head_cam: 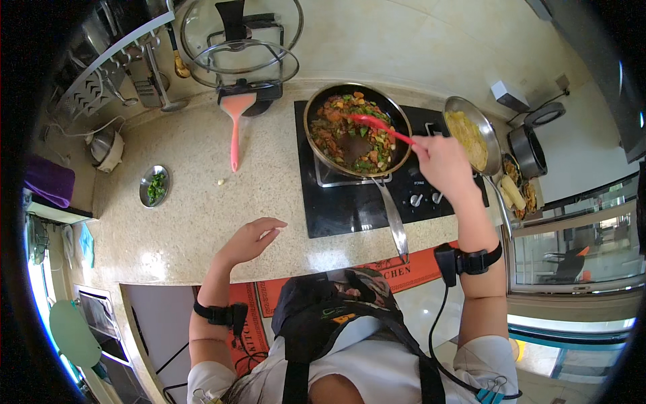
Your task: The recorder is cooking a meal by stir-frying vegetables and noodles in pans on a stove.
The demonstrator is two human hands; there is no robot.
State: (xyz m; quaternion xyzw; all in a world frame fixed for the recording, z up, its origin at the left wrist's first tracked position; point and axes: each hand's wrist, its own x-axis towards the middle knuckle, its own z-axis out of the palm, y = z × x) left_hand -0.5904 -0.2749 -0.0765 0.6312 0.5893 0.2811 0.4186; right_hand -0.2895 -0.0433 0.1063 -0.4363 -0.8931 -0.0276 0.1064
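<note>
My right hand (444,164) grips the handle of a red spatula (371,121), its head in the food of a frying pan (398,161). The pan holds chopped meat and vegetables (335,113) and stands on the black gas stove (323,217), its metal handle pointing towards me. My left hand (252,240) is empty above the front of the countertop, fingers apart. A second pan (492,131) with pale yellow food (467,136) stands at the stove's right. A pink spatula (234,126) lies further back on the left.
A small metal dish (164,197) of chopped greens stands on the left. Glass lids (242,55) stand in a rack at the back wall. Utensils hang from a rail (121,43) at upper left. A dark pot (527,149) and plates of food are beyond the second pan.
</note>
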